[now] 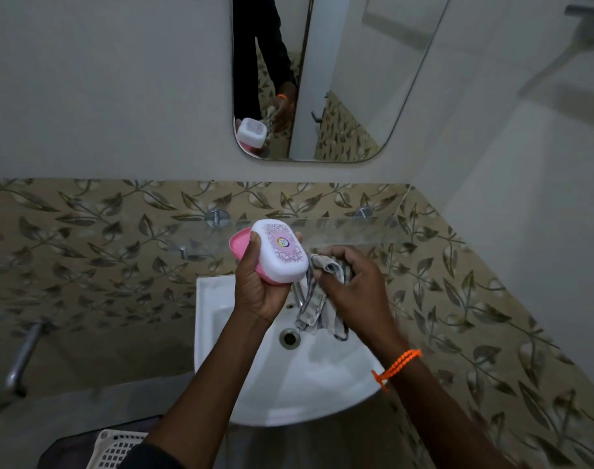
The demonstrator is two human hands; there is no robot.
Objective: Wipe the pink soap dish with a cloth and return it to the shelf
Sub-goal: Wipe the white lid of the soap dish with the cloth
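My left hand (255,286) grips the pink soap dish (278,251) above the sink, its white patterned lid facing me and the pink base showing at the left edge. My right hand (354,286) is closed around a grey striped cloth (322,299). A bunched corner of the cloth touches the right end of the dish, and the rest hangs down over the basin. The glass shelf (356,228) runs along the tiled wall just behind the dish.
A white sink (288,377) with a drain and a tap lies below my hands. A mirror (322,79) hangs on the wall above. A metal tap (23,357) sticks out at the left, and a white basket (116,448) sits at the bottom left.
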